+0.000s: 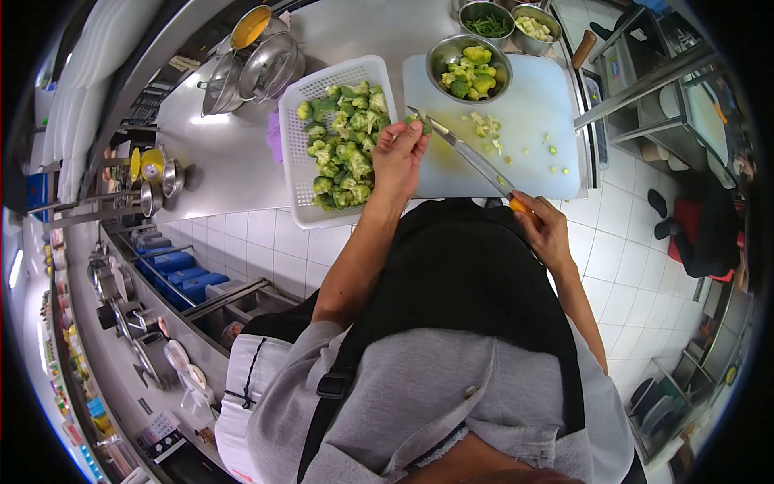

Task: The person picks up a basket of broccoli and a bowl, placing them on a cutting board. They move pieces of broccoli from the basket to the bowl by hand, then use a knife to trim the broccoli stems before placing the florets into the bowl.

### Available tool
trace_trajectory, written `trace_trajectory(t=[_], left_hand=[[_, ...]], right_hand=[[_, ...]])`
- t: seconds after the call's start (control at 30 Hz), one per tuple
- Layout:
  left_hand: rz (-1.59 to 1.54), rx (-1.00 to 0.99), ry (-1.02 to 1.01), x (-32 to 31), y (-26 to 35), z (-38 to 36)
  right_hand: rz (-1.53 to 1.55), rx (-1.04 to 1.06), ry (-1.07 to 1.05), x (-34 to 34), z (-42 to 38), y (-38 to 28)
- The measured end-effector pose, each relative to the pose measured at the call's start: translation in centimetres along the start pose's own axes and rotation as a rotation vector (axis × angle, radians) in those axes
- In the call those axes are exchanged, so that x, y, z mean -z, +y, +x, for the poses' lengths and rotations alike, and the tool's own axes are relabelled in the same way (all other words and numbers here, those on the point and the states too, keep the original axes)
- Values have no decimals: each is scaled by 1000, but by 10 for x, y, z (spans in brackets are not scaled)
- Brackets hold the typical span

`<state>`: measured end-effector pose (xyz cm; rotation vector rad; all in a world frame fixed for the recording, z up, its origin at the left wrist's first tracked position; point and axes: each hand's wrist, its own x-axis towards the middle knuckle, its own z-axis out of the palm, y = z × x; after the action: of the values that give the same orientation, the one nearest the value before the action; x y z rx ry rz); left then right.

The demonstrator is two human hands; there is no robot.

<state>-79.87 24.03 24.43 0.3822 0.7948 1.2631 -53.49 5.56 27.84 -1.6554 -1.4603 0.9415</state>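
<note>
My left hand (399,157) pinches a small broccoli floret (425,127) over the left part of the cutting board (536,97). In my right hand (542,227) is the orange handle of a long knife (476,159). Its blade slants up and left across the board, with the tip right by the floret. A white perforated basket (292,129) full of broccoli florets (345,149) stands to the left of my left hand. At the board's far edge, a steel bowl (501,86) holds more florets (472,73). Pale trimmings (487,127) lie scattered on the board.
Behind the board stand bowls of cut green vegetables (488,26) and pale cubes (534,29). A wooden handle (584,49) sticks up by its right corner. Steel strainers (272,67) and a purple cloth (274,137) lie left on the steel table (218,161). Someone in dark clothing (713,234) is at the right.
</note>
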Motion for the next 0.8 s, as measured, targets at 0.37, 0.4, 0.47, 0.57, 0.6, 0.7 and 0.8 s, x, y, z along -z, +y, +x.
trace_trajectory(t=[0.37,0.4,0.47,0.57,0.6,0.7,0.8], left_hand=[[521,-253,-151,-15,-4,-21],[570,-287,-136,-14,-3,-19],[663,-344,-100,-12,-2,-17],[749,-395,-56,-11,-1,-16],[752,-402,-51,-11,-1,-15],[815,-423,-25,-11,0,-10],[852,-414,-23,-12,0,-9]], right_hand=[[128,-55,38,-8,-1,19],[130,-43,45,-7,-4,19],[119,-58,42,-4,-8,17],[108,-112,22,1,-13,14],[127,-111,23,0,-14,17],[165,-48,23,-5,-16,21],[156,-8,20,-5,-14,15]])
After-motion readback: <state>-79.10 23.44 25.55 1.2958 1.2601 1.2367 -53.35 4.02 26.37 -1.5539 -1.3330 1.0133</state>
